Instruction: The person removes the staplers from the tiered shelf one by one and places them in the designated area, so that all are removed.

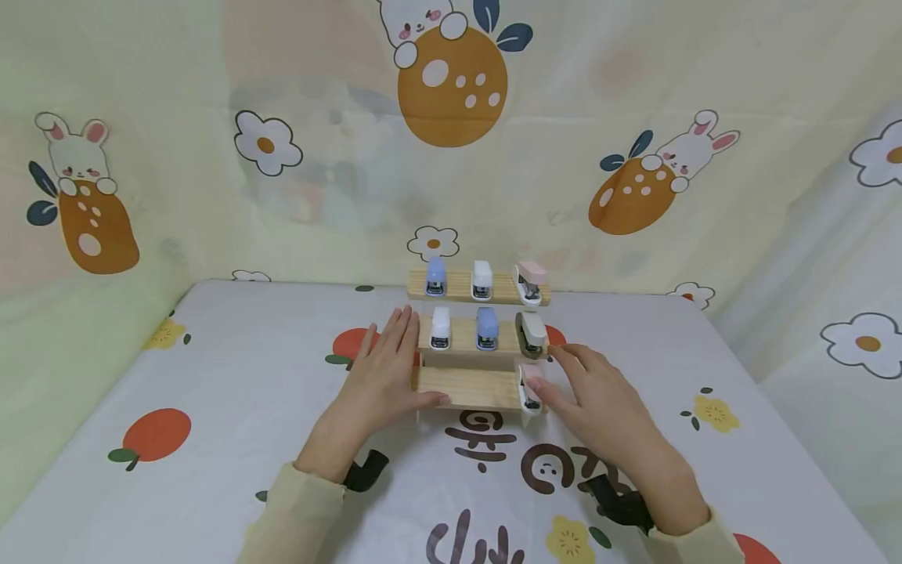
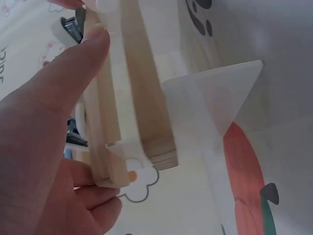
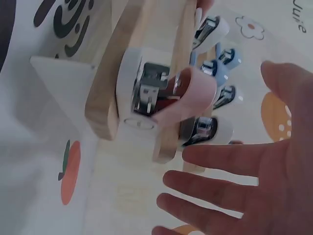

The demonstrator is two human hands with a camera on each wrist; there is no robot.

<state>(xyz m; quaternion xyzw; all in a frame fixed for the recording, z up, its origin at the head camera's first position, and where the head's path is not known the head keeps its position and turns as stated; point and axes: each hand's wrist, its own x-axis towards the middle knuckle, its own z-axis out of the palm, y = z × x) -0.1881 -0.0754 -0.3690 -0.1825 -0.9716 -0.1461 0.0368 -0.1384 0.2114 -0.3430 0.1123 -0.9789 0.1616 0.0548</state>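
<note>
A three-tier wooden rack (image 1: 465,389) holds small staplers. My left hand (image 1: 380,384) rests against its left end, fingers extended and thumb on the lowest shelf; in the left wrist view the thumb (image 2: 73,73) lies at a wooden edge. My right hand (image 1: 613,411) is at the right end, fingers spread, beside the pink stapler (image 1: 528,389) on the lowest shelf. In the right wrist view that pink stapler (image 3: 190,98) stands apart from the spread fingers (image 3: 220,159). On the middle shelf are a white stapler (image 1: 440,327), a blue one (image 1: 487,327) and a white one with grey base (image 1: 532,333).
The top shelf bears a blue stapler (image 1: 435,276), a white one (image 1: 482,280) and a pink one (image 1: 530,282). Clear side supports (image 2: 210,93) prop the rack on a patterned tablecloth (image 1: 232,376). A printed curtain (image 1: 338,204) hangs behind.
</note>
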